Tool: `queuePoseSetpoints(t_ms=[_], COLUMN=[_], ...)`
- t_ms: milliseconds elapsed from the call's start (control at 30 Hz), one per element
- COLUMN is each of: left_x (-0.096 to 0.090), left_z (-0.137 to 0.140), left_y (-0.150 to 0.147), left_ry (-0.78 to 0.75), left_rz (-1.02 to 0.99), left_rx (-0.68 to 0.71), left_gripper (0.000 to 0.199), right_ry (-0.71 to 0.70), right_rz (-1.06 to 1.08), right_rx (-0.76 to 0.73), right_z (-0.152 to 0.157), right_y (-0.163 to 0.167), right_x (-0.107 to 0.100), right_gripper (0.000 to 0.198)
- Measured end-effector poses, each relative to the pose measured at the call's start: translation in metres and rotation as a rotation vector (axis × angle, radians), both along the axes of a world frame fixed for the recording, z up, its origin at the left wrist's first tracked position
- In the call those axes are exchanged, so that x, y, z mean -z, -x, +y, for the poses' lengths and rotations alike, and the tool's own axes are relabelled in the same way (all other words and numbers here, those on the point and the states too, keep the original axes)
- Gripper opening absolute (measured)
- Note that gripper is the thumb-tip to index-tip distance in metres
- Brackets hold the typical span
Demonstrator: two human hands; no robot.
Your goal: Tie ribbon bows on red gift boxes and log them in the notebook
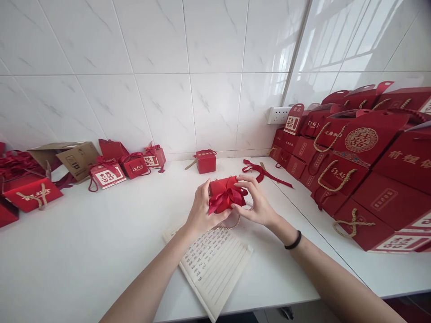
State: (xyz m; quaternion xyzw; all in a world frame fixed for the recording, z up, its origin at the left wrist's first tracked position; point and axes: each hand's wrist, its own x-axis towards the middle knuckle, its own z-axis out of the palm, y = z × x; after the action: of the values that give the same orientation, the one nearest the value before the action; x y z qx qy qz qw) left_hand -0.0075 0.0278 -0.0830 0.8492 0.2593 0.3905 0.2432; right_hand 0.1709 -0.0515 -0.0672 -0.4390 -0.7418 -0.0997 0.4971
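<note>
Between my two hands is a small red gift box (220, 185) with a dark red ribbon bow (229, 197) on the side facing me. My left hand (202, 208) grips its left side, the thumb along the lower edge. On the right, my right hand (254, 199) has its fingertips on the top edge and the thumb near the bow. A twisted gold cord (235, 223) loops out below the box. Beneath my hands lies a lined notepad (222, 264) with handwriting on its upper part.
Red gift boxes (367, 175) are stacked high along the right. More small red boxes (136, 166) and an open brown carton (76, 159) stand at the left. Near the wall are a single red box (206, 162) and loose red ribbon (266, 172). A socket strip (279, 115) is on the wall.
</note>
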Motion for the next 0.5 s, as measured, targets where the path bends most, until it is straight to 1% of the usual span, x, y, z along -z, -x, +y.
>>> queuePoseSetpoints(t_ms=[67,167,267,333,400,500], left_x=[0.0003,0.0014,0.0029,0.0038,0.0044,0.0045], left_z=[0.0001,0.0018,0.004,0.0048,0.0046,0.003], left_y=[0.0003,0.0013,0.0023,0.0024,0.0018,0.0003], left_ry=[0.001,0.021,0.048,0.072,0.098,0.188], left_rz=[0.006,-0.003,-0.009,-0.015,-0.03,-0.081], left_rx=[0.003,0.028,0.075,0.088,0.087,0.097], left_gripper=[0.094,0.091,0.08,0.07,0.065,0.066], right_ry=[0.005,0.039,0.018,-0.007,-0.015,0.022], right_rz=[-0.025,-0.057,-0.029,0.035,0.13,0.325], right_rx=[-0.008,-0.067,-0.07,-0.041,-0.014,0.034], right_z=[-0.0006,-0.0005,0.0017,0.0037,0.0054,0.0064], right_y=[-0.0005,-0.0008,-0.0002,-0.0001,-0.0007,-0.002], right_x=[-0.0005,-0.0003,0.001,0.0016,0.0015,0.0001], right_gripper=[0.04,0.038,0.031,0.02,0.009,0.019])
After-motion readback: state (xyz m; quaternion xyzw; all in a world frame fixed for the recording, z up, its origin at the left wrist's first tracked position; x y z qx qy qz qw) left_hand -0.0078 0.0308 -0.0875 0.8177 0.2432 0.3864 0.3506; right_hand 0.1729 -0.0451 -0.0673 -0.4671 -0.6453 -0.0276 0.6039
